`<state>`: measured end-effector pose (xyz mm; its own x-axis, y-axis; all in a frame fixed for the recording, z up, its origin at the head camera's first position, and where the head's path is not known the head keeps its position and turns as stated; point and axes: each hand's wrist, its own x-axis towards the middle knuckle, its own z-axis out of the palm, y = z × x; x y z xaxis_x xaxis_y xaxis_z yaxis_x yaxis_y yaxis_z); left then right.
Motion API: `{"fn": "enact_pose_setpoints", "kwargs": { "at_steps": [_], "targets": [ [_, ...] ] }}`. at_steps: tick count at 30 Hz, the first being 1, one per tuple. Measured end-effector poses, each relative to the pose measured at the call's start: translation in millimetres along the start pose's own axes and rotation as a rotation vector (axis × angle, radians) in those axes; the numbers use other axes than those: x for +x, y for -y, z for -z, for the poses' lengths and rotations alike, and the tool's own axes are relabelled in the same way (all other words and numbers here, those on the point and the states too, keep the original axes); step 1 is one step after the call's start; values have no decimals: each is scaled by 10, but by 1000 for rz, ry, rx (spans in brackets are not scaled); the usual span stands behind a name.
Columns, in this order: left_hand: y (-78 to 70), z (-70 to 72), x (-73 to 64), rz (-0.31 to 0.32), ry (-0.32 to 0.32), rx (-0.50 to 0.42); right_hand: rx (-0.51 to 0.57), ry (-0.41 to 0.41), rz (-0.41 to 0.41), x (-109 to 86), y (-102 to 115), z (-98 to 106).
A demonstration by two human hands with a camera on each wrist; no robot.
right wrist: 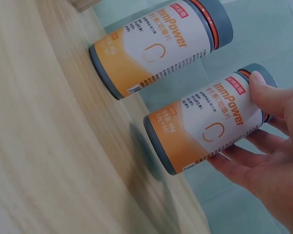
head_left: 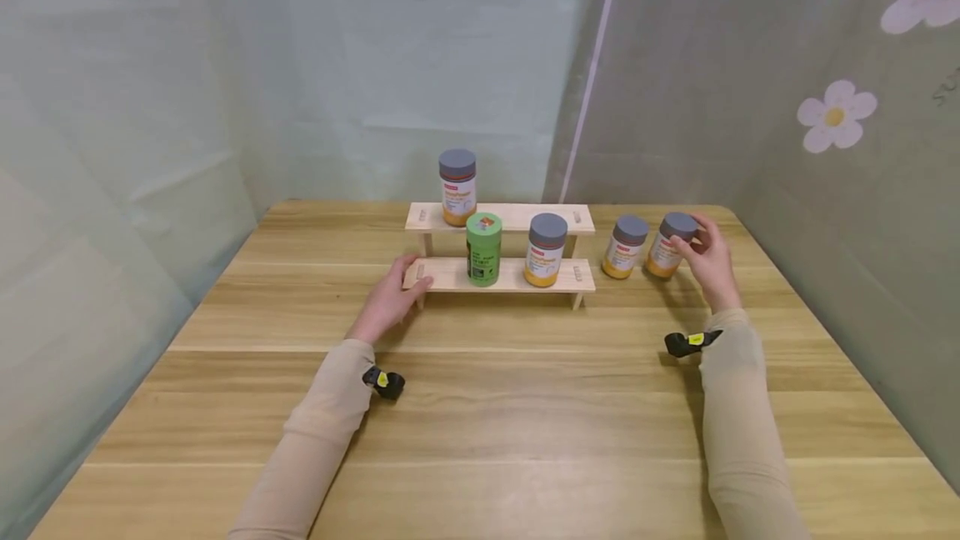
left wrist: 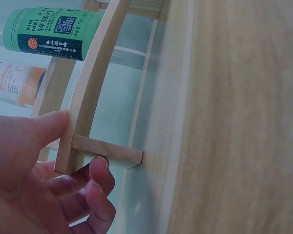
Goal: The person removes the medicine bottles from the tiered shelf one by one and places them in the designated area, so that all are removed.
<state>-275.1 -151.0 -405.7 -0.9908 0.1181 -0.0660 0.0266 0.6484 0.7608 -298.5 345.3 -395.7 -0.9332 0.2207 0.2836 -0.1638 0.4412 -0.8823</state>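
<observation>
My left hand (head_left: 390, 294) grips the left end of a two-tier wooden stand (head_left: 442, 275), thumb on top of the lower board and fingers curled beneath, as the left wrist view shows. My right hand (head_left: 710, 263) holds a supplement bottle (right wrist: 205, 126) with a grey lid and orange-and-white label, thumb near the lid and fingers around the far side. Its base shows apart from its shadow on the table, and it tilts slightly. Just left of it stands a matching bottle (head_left: 625, 248). On the lower board are a green bottle (left wrist: 49, 33) and another grey-lidded bottle (head_left: 544, 252).
One more grey-lidded bottle (head_left: 458, 190) stands on the upper board, toward its left. Everything sits near the back of a wood-grain table (head_left: 525, 432), with a pale cloth backdrop (head_left: 450, 48) behind. Black cameras are strapped to both wrists.
</observation>
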Motion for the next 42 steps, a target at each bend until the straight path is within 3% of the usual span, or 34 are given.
{"fn": "enact_pose_setpoints", "kwargs": {
  "at_steps": [8,20,30,42],
  "targets": [
    [-8,12,-1,-4,3,7,0,72,49,7,-55,19],
    [-5,6,2,1,4,21,9,125,8,18,-62,65],
    [21,6,18,-4,14,5,100,189,6,-10,-131,121],
    [14,4,-4,3,20,1,119,231,-96,4,-99,168]
  ]
}}
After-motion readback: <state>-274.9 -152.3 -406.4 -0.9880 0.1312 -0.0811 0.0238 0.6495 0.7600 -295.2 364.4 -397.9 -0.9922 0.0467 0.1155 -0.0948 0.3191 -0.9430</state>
